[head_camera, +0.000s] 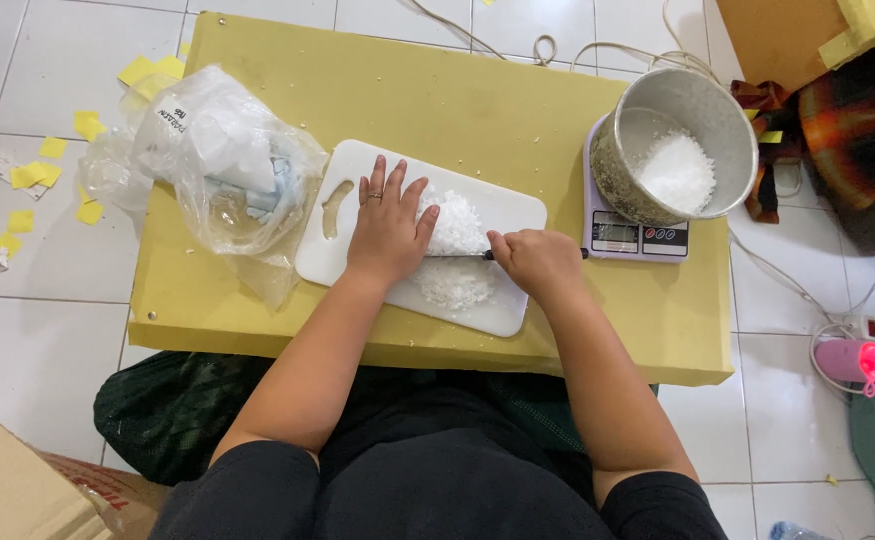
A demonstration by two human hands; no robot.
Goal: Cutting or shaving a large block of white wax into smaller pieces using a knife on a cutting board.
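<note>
Two hands are seen in the head view; the left hand (390, 222) is pressed flat, fingers spread, on the knife (458, 254) blade; the right hand (536, 260) is closed around its handle; white wax flakes (455, 228), probably brittle and light, are piled on the white cutting board (333, 255); more lie in the metal pot (676, 140) upon the scale (638, 238).

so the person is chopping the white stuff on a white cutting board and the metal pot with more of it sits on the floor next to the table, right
Not quite. The metal pot is not on the floor; it sits on the kitchen scale on the yellow table, as the head view shows. The rest holds: the hands work the white flakes on the white cutting board.
</note>
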